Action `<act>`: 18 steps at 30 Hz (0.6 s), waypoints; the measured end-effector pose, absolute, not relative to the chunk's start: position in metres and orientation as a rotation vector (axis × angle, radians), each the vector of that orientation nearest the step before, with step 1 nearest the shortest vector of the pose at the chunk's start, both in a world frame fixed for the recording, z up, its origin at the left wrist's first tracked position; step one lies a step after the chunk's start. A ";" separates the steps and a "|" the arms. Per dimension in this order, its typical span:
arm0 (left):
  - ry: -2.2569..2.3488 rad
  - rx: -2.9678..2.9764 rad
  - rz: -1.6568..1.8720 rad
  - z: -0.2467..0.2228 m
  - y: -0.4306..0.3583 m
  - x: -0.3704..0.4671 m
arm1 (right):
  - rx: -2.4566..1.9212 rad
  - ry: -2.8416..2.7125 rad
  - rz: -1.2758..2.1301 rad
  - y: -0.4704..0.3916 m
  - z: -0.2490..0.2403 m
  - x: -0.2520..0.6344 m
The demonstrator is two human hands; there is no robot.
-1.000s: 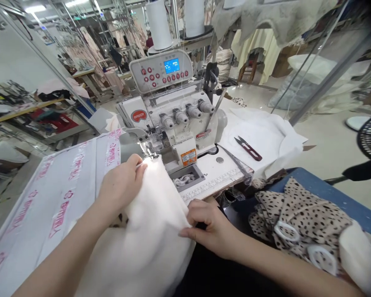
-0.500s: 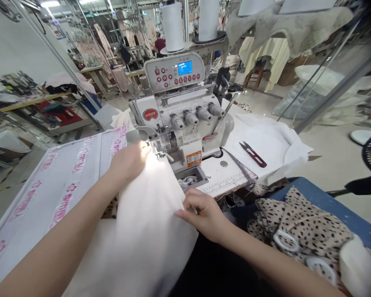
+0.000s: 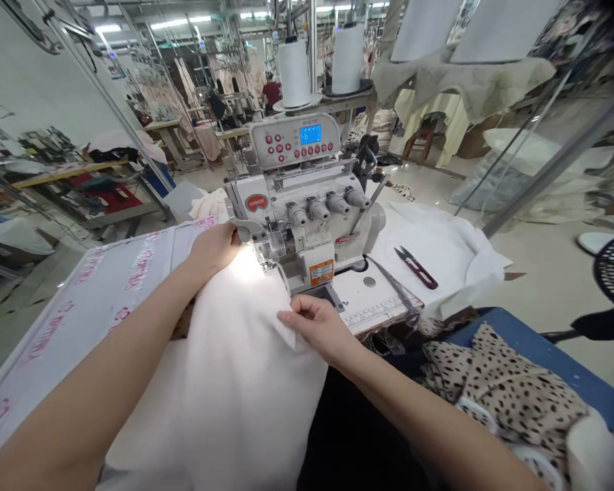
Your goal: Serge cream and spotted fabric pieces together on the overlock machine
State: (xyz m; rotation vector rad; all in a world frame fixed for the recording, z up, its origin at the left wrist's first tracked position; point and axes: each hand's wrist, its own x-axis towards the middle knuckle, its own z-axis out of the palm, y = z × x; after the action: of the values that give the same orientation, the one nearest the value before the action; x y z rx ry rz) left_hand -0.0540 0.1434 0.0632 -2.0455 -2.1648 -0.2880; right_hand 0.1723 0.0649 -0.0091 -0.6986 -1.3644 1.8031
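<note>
Sewing machine (image 3: 312, 204) just beyond the right hand (image 3: 323, 327)
That hand pinches white cloth (image 3: 250, 361); whether the left hand (image 3: 212, 248) grips cannot be told.

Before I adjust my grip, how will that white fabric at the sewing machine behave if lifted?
The white fabric is probably floppy: it drapes in soft folds from the overlock machine. It seems light for its size, the right hand merely pinching its edge. It may crease easily, given the folds near that pinch.

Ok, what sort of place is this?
Probably a clothing workshop: a sewing machine stands with white cloth spread at its front, and big thread cones stand behind it.
</note>
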 end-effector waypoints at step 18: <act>-3.520 -1.640 -1.166 0.012 -0.051 -0.072 | -0.709 -1.904 1.335 0.035 -0.019 0.212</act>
State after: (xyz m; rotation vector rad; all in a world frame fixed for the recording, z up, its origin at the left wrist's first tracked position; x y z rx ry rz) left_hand -0.0720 -0.0511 0.0120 -1.6398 -3.5200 -1.1657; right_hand 0.2115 0.0350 -0.0190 -0.7092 -1.9038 1.3346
